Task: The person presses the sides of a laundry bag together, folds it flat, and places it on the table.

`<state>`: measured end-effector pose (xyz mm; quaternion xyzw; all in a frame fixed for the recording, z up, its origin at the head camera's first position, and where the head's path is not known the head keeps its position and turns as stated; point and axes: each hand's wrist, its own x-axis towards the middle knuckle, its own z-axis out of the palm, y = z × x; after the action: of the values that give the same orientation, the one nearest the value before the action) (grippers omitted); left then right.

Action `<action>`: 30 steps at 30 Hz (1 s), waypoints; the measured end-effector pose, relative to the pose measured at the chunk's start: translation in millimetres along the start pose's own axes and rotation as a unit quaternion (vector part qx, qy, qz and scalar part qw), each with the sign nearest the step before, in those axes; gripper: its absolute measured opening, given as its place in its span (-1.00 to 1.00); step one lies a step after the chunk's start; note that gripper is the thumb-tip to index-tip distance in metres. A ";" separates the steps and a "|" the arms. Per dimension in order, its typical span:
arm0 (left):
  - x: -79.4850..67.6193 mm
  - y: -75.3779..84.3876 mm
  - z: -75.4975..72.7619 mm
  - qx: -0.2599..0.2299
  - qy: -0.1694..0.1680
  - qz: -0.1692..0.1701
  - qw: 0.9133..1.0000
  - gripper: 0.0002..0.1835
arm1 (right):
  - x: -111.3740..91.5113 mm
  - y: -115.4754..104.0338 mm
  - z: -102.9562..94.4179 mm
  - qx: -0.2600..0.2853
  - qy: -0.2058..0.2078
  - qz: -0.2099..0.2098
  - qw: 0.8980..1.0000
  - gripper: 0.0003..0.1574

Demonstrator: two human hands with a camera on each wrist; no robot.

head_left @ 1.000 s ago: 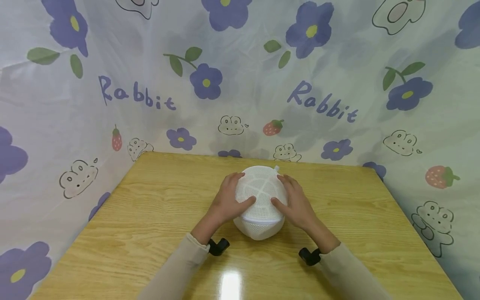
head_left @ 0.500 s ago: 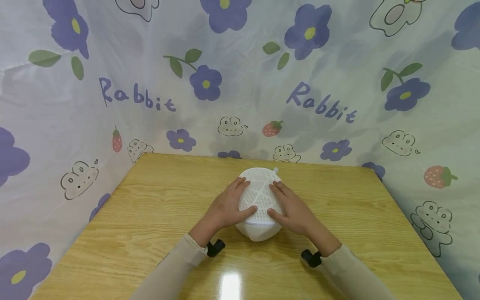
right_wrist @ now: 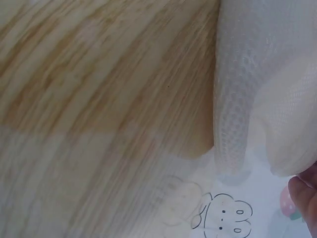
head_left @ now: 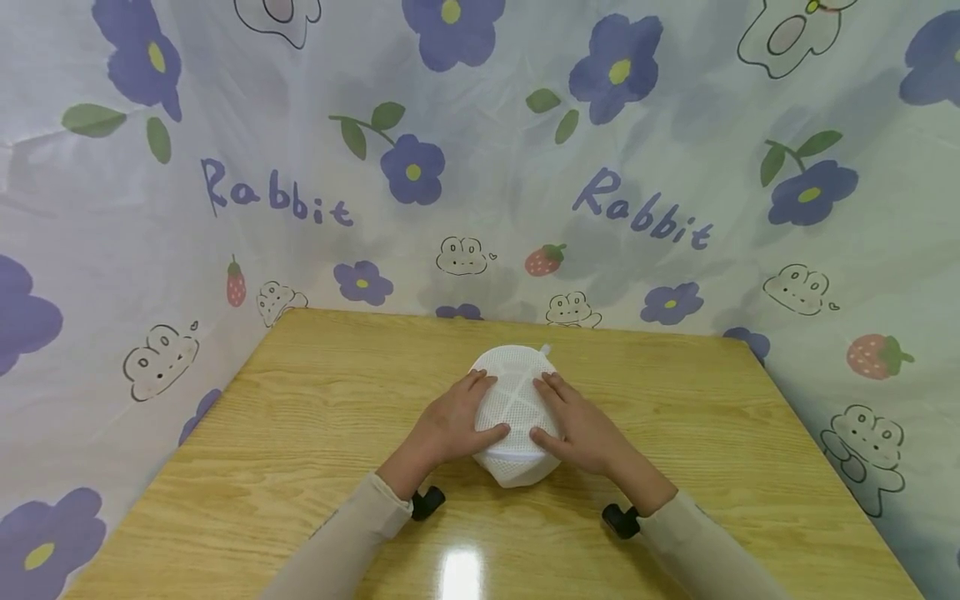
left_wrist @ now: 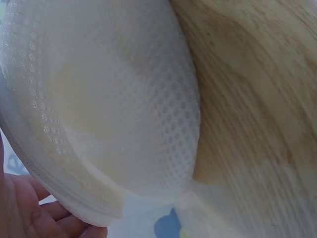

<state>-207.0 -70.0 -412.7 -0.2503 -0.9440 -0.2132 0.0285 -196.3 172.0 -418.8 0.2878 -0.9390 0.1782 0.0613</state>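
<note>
A white mesh laundry bag (head_left: 513,408), rounded and puffed out, stands on the wooden table between both hands. A pale zip band crosses its near side and a small tab sticks up at its far right. My left hand (head_left: 450,423) grips its left side, thumb on the near face and fingers over the top edge. On the opposite side my right hand (head_left: 588,429) holds it in the same way. The left wrist view has the mesh wall close up, with curled fingers (left_wrist: 59,218) at its rim. Whatever is inside the bag cannot be made out.
The wooden table (head_left: 345,375) reaches back to a white cloth backdrop (head_left: 510,200) printed with purple flowers, rabbits and strawberries. Black wrist mounts (head_left: 429,503) sit under both forearms. A bright light reflection lies on the table near the front.
The bag has come slightly nearer to the person, with both hands still on it. Fingers of both hands have shifted a little lower and inward on the mesh.
</note>
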 end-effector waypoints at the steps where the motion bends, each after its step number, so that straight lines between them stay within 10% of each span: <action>1: -0.1 -0.8 1.2 0.003 -0.002 -0.001 1.000 -0.17 | -0.1 0.1 0.6 -0.001 -0.003 0.001 1.000 -0.02; 30: -0.5 -3.4 13.3 0.025 -0.104 -0.053 0.993 -0.03 | 5.4 -3.1 19.8 -0.034 -0.101 0.026 0.994 -0.03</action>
<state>-207.5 -67.4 -426.2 -0.2199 -0.9587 -0.1639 -0.0754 -199.2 159.5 -435.1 0.2773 -0.9532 0.1173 -0.0290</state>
